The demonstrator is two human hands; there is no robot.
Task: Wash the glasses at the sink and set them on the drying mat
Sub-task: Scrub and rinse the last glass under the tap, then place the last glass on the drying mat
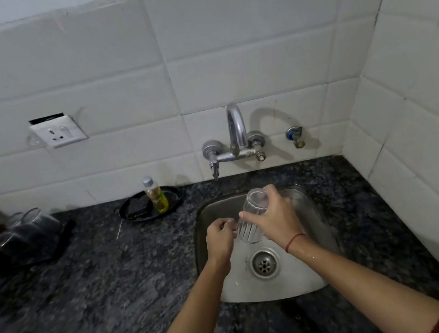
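Fingers of the right hand [277,220] curl round the clear ribbed drinking glass [249,225] over the steel sink [319,264] — its long axis is tilted, with the base toward the tap [236,125]. The left hand [220,239] is curled just beside the glass — whether it touches, I cannot tell.

— Where's your clear ribbed glass tumbler [251,219]?
— Your right hand [277,216] grips it above the steel sink [304,280], tilted, base up, mouth toward you.
— And the others?
— Clear glasses [26,226] stand on the black drying mat [61,241], far left, too blurred to count.
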